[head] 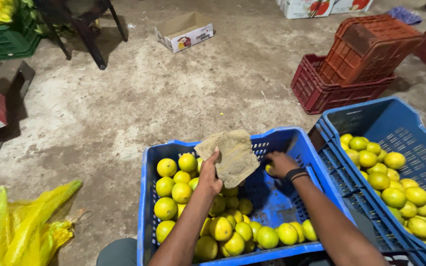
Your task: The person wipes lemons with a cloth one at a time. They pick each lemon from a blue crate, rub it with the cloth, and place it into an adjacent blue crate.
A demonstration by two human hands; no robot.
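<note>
Left hand (209,173) grips a tan cloth (231,156) over the blue crate (146,197); right hand (281,162), just beside it, closes on a yellow-green citrus fruit (270,170).

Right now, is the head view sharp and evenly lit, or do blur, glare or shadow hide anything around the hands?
Head view: sharp and evenly lit around the tan rough cloth in the left hand and the yellow-green round fruit under the right hand; no glare; the top left corner falls into dark shadow; wide-lens bending shows at the blue plastic crate.
</note>
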